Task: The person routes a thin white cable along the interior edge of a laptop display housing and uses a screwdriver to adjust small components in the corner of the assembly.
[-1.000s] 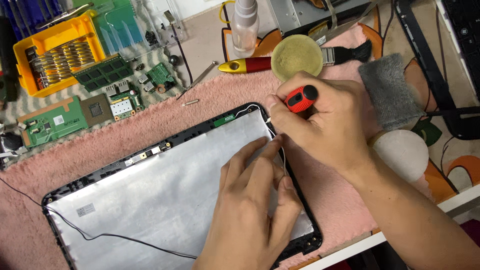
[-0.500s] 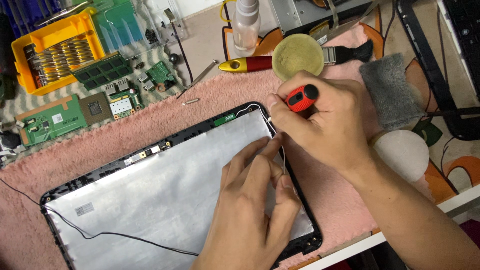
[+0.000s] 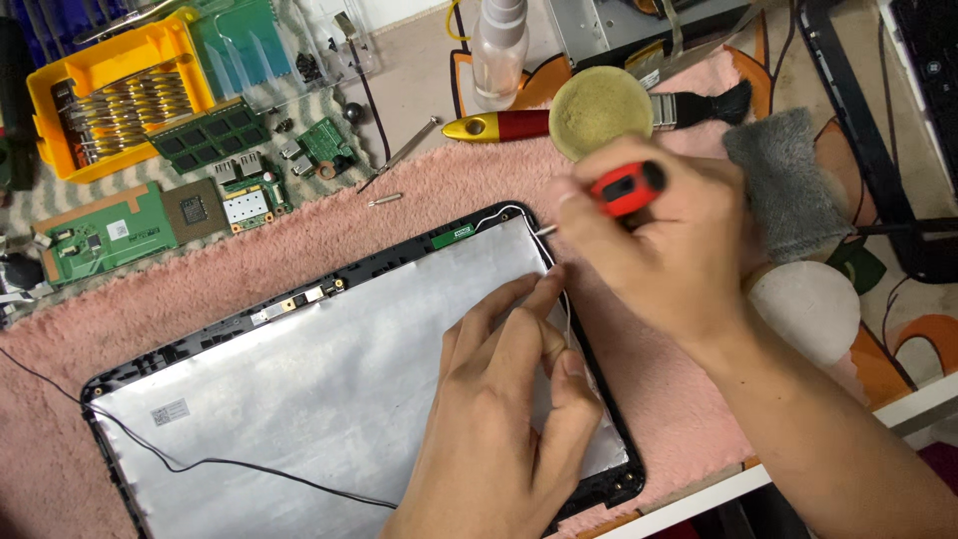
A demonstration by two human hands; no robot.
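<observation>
A laptop lid shell (image 3: 329, 359) with a silver inner face and black rim lies on a pink fluffy towel (image 3: 439, 190). My left hand (image 3: 504, 399) rests flat on its right part, fingertips pinching a thin white wire (image 3: 566, 309) along the right rim. My right hand (image 3: 664, 245) grips a red-and-black screwdriver (image 3: 624, 188), its metal tip pointing at the lid's upper right corner. A black wire (image 3: 200, 464) runs across the lid's lower left.
Green circuit boards (image 3: 105, 230) and memory sticks (image 3: 205, 135) lie at the upper left beside a yellow parts tray (image 3: 110, 95). A brush (image 3: 689, 108), a round yellow tin (image 3: 601, 110), a bottle (image 3: 499, 40), a grey cloth (image 3: 788, 180) and a white round pad (image 3: 808, 304) sit nearby.
My right hand has lifted slightly up and right with the screwdriver. My left hand stays on the wire at the lid's right rim.
</observation>
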